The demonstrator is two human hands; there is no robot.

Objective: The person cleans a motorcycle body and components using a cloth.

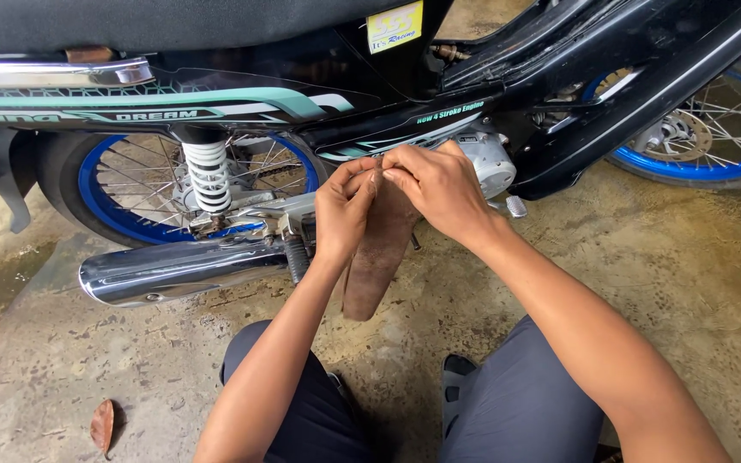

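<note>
A black motorcycle with teal stripes (216, 107) stands side-on in front of me. My left hand (342, 210) and my right hand (436, 184) meet just below its side panel, fingertips pinched together on the top edge of a brown, worn strip of rubber or leather (376, 257) that hangs down between them. Whatever small part lies under the fingertips is hidden. The silver engine cover (489, 163) sits right behind my right hand.
A chrome exhaust pipe (177, 270) runs low at the left, under a white shock spring (207, 176) and a blue-rimmed rear wheel (109, 193). The front wheel (713, 129) is at the right. My knees in dark trousers (508, 403) are near the stained concrete floor (45, 360).
</note>
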